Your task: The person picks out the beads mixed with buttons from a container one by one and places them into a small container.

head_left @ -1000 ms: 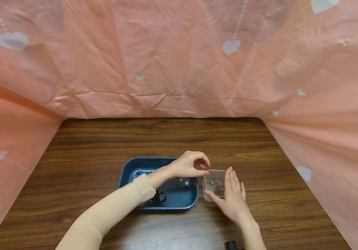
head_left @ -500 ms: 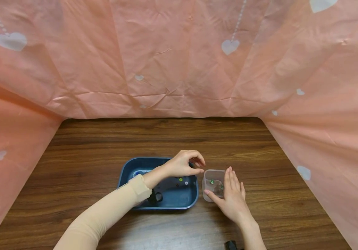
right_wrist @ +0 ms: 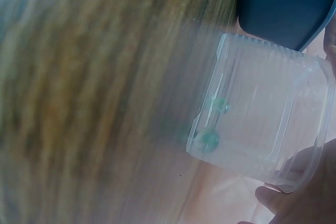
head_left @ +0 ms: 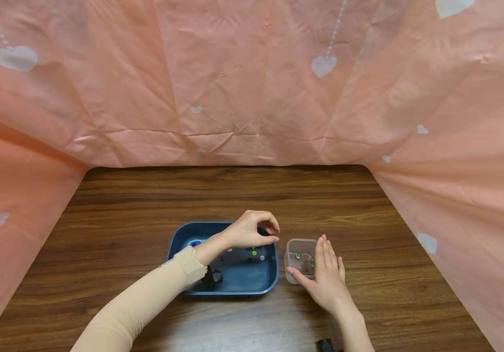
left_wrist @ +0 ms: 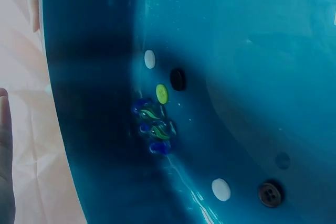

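Observation:
My left hand (head_left: 252, 231) hovers over the right back part of the blue basin (head_left: 245, 283), fingers loosely curved and apart from the thumb, with nothing seen between them. Beneath it in the left wrist view lie several glass marbles (left_wrist: 155, 129) with blue and green swirls, bunched by the wall. Around them are a yellow button (left_wrist: 162, 94), a brown button (left_wrist: 271, 193), a black button (left_wrist: 178, 79) and white round pieces (left_wrist: 221, 189). My right hand (head_left: 328, 281) rests straight fingers along the clear plastic box (head_left: 293, 277), its thumb at the near side. Two green marbles (right_wrist: 208, 140) sit inside.
The box stands just right of the basin on the wooden table (head_left: 146, 195). A pink curtain (head_left: 234, 88) with white hearts encloses the back and sides. Black straps (head_left: 324, 345) show near the wrists.
My left hand has drawn back leftward from the plastic box's rim to above the basin. My right hand stays at the box, and the green marbles keep their place.

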`<state>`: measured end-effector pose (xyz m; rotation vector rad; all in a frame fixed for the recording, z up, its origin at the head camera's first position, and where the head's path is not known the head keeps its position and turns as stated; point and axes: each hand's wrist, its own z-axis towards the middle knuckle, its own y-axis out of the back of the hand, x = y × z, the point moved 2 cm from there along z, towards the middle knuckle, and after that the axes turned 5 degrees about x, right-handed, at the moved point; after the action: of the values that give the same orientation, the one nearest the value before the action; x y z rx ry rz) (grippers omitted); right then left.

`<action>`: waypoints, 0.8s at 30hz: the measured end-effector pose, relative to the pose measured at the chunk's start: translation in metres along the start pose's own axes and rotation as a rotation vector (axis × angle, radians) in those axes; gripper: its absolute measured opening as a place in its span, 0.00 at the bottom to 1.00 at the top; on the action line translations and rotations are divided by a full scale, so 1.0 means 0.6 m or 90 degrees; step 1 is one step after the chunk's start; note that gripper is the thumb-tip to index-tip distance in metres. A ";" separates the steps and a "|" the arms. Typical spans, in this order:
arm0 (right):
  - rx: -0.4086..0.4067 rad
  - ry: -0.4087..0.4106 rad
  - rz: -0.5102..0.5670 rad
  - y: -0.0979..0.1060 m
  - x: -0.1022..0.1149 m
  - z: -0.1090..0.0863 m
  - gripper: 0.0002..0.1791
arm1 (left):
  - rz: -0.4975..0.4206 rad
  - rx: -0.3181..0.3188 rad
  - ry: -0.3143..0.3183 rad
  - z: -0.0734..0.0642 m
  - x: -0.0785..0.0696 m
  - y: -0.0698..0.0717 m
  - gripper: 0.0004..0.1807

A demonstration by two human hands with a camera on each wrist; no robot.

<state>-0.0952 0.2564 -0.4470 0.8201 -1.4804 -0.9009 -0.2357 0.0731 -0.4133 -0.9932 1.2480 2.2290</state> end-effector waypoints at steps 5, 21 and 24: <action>0.013 -0.009 0.000 0.001 0.001 0.002 0.62 | -0.007 -0.001 0.009 -0.008 0.002 0.004 0.09; 0.017 -0.013 0.003 0.000 0.001 0.001 0.62 | -0.002 -0.029 0.030 -0.029 0.020 0.017 0.08; 0.017 -0.013 0.003 0.001 0.001 0.001 0.62 | 0.002 -0.028 0.036 -0.034 0.023 0.019 0.09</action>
<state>-0.0957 0.2561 -0.4464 0.8287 -1.5147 -0.8903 -0.2441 0.0497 -0.4243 -1.0778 1.2292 2.2543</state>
